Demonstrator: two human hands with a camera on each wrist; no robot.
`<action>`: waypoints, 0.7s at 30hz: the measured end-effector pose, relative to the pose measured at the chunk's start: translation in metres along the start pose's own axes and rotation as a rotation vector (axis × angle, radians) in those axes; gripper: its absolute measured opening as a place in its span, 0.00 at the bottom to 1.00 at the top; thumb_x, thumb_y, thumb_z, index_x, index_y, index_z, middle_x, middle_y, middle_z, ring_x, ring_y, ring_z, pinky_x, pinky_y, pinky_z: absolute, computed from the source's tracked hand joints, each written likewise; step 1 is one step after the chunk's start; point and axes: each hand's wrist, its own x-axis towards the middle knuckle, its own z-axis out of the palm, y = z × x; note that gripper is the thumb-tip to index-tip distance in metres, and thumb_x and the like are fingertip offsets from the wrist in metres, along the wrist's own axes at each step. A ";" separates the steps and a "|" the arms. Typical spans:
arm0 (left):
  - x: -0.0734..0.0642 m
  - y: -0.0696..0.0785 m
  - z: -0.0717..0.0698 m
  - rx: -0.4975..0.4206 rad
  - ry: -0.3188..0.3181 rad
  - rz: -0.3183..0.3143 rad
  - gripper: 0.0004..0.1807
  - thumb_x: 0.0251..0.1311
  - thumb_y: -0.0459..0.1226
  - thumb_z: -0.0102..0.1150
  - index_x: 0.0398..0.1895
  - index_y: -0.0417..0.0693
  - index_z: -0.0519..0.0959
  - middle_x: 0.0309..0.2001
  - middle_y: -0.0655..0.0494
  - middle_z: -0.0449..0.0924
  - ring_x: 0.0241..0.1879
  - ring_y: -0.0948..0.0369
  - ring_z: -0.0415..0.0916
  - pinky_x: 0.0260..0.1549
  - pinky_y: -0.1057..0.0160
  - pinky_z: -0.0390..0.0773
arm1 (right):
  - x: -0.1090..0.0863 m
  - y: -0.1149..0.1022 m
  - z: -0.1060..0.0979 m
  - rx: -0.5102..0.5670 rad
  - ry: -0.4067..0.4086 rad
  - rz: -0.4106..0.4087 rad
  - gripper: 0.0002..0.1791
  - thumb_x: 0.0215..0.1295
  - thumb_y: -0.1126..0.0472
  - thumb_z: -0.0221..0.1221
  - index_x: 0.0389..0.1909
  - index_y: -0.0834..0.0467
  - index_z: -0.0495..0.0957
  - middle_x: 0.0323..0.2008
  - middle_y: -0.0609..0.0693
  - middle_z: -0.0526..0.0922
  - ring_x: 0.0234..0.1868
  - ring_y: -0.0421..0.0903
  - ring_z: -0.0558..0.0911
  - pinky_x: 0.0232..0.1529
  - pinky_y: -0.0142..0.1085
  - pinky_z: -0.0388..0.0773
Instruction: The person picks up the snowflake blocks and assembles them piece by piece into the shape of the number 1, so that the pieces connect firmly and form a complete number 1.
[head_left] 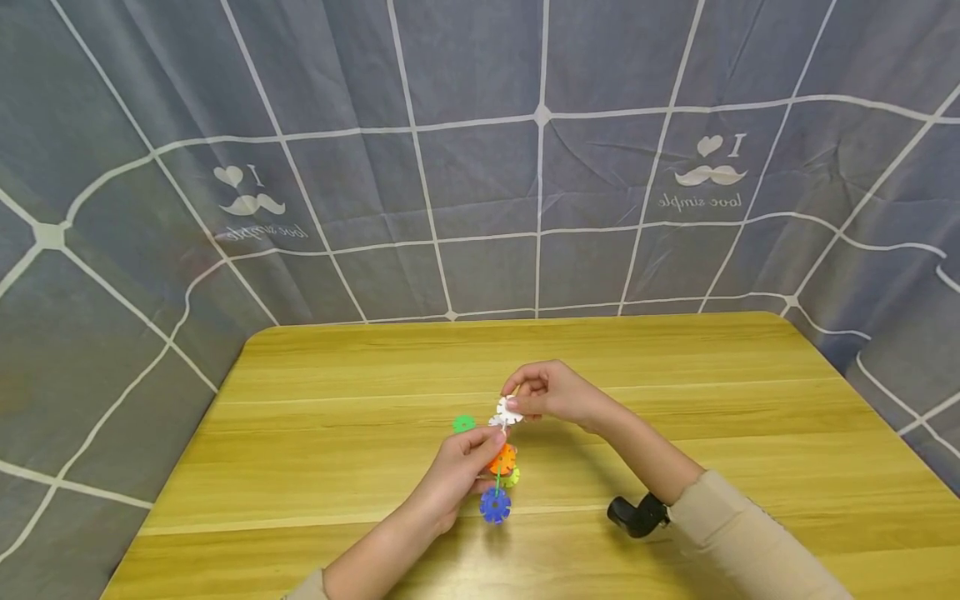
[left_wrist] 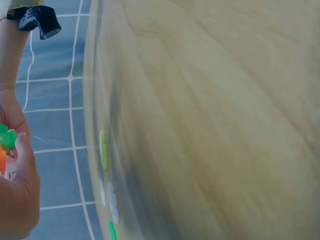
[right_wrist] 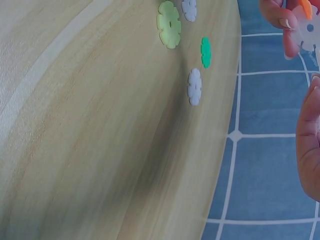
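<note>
A chain of notched plastic discs hangs from my left hand (head_left: pixel 450 471), which pinches it between thumb and fingers. In that chain are an orange disc (head_left: pixel 504 459), a green disc (left_wrist: pixel 8 138) seen edge-on in the head view, and a blue disc (head_left: pixel 495 505) at the near end. My right hand (head_left: pixel 558 394) pinches a white disc (head_left: pixel 509 409) at the far end, against the chain. Whether the white disc is slotted in cannot be seen. Both hands are above the table, close together.
On the wooden table (head_left: pixel 337 467) lie loose discs: a green one (head_left: pixel 463 423), a yellow-green one (right_wrist: pixel 169 25) and two white, one of them a white disc (right_wrist: pixel 194 87). A black wrist camera (head_left: pixel 637 515) sits by the right sleeve. A grey checked curtain (head_left: pixel 480 183) surrounds the table.
</note>
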 end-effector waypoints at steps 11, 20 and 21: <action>-0.001 0.001 0.000 0.040 0.008 0.022 0.23 0.68 0.43 0.48 0.54 0.31 0.72 0.36 0.57 0.81 0.30 0.68 0.75 0.30 0.70 0.74 | 0.001 -0.002 0.002 0.012 -0.038 0.030 0.10 0.61 0.68 0.59 0.41 0.69 0.77 0.21 0.58 0.77 0.20 0.43 0.74 0.24 0.34 0.75; -0.002 0.001 0.003 0.048 0.026 0.077 0.21 0.68 0.41 0.48 0.51 0.29 0.74 0.31 0.60 0.79 0.27 0.68 0.71 0.26 0.73 0.70 | 0.003 -0.002 0.003 0.031 -0.046 0.026 0.07 0.62 0.69 0.57 0.36 0.71 0.76 0.20 0.49 0.79 0.19 0.39 0.72 0.22 0.31 0.73; -0.002 0.001 0.003 0.049 0.031 0.088 0.21 0.68 0.41 0.48 0.51 0.28 0.74 0.32 0.58 0.79 0.28 0.68 0.71 0.27 0.73 0.70 | 0.003 -0.002 0.003 0.033 -0.045 0.022 0.06 0.62 0.69 0.57 0.35 0.71 0.76 0.20 0.48 0.79 0.19 0.39 0.72 0.22 0.30 0.73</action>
